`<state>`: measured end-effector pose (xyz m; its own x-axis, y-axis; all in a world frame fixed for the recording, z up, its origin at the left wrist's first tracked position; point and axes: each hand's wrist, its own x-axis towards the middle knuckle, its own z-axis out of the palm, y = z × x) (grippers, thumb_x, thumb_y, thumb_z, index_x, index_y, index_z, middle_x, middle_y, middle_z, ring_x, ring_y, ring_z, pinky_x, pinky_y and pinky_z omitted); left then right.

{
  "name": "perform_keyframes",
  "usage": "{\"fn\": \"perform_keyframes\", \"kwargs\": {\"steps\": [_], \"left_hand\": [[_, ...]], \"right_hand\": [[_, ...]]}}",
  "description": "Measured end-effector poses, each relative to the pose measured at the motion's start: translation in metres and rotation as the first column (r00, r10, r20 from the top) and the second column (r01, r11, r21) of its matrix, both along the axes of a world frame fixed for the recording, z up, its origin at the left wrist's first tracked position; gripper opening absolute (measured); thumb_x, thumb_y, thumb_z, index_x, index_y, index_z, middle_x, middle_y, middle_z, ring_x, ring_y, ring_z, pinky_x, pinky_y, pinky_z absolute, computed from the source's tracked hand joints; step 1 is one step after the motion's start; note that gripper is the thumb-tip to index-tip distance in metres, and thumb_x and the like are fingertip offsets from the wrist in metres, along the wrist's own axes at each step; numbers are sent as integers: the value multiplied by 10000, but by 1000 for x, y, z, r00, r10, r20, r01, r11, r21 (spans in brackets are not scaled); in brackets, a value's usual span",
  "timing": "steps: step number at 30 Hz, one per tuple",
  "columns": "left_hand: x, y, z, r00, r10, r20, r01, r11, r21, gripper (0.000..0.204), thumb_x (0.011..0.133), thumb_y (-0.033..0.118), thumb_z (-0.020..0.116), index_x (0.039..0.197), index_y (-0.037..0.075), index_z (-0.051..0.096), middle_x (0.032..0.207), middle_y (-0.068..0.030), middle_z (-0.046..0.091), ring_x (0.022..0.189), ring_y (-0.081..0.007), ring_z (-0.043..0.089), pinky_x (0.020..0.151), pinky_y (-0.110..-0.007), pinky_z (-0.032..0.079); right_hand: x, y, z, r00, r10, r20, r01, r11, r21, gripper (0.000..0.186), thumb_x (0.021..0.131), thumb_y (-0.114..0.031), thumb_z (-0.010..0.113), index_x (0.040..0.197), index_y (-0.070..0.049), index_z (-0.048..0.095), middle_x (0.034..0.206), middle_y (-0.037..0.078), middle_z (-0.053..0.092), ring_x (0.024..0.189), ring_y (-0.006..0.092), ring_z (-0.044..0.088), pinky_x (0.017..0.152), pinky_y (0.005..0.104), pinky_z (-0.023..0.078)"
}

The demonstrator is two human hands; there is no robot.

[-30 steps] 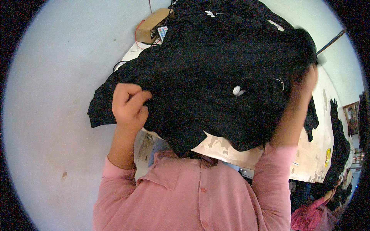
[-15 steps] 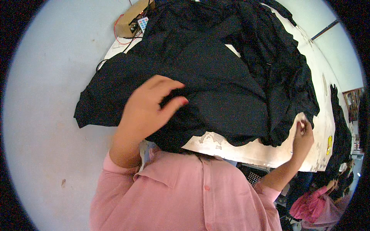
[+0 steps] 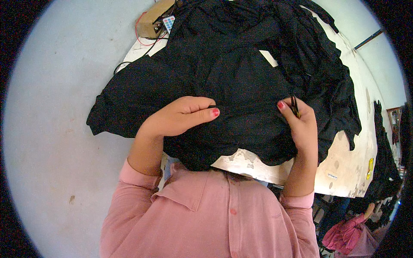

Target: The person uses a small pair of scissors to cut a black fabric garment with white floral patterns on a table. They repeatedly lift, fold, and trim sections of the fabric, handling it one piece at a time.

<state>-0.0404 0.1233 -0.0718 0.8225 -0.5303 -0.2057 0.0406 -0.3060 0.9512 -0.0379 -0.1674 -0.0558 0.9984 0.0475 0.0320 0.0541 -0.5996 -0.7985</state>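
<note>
A large black cloth garment (image 3: 254,133) lies spread and rumpled over the table in front of me. Its near edge hangs close to my shirt. My left hand (image 3: 180,116) pinches a fold of the cloth between thumb and fingers, left of the middle. On the right, my right hand (image 3: 302,122) is curled at the cloth, thumb pointing inward against it. What look like small thread snips (image 3: 294,106), dark and two-pronged with a yellowish part, stick up from that hand. Its grip on the cloth itself is partly hidden.
The worn white table (image 3: 340,176) shows along the near and right edges. At the back left are a brown box (image 3: 148,28), wires and a small white remote (image 3: 169,24). More black cloth (image 3: 380,146) lies at the far right. Another person's pink sleeve (image 3: 346,234) shows lower right.
My right hand has come from the table's right edge inward and up onto the cloth. My left hand has closed from a loose, spread pose into a pinch on the garment.
</note>
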Motion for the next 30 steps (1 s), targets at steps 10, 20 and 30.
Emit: {"fn": "perform_keyframes", "kwargs": {"steps": [10, 20, 30], "left_hand": [[-7, -15, 0, 894, 320, -314, -417, 851, -319, 201, 923, 268, 582, 901, 67, 585, 823, 71, 506, 808, -44, 458, 737, -211, 387], [3, -8, -23, 914, 392, -105, -394, 795, -461, 230, 812, 95, 704, 932, 82, 509, 778, 51, 518, 712, -22, 492, 652, -177, 394], [27, -30, -15, 706, -133, 696, -225, 889, 398, 150, 792, 161, 656, 922, 85, 659, 853, -128, 602, 832, -335, 610, 719, -408, 503]], "right_hand": [[-44, 62, -10, 813, 259, 521, -148, 958, -246, 307, 616, -112, 774, 890, -53, 650, 808, 104, 620, 705, 247, 625, 600, 307, 495], [-42, 30, -26, 842, 478, 250, -463, 878, -120, 307, 630, 32, 620, 923, -58, 608, 835, 119, 606, 733, 305, 620, 627, 360, 516], [-73, 14, -23, 845, 534, 10, -503, 803, -318, 304, 649, 3, 616, 940, -83, 628, 850, 104, 595, 732, 320, 618, 612, 397, 522]]}}
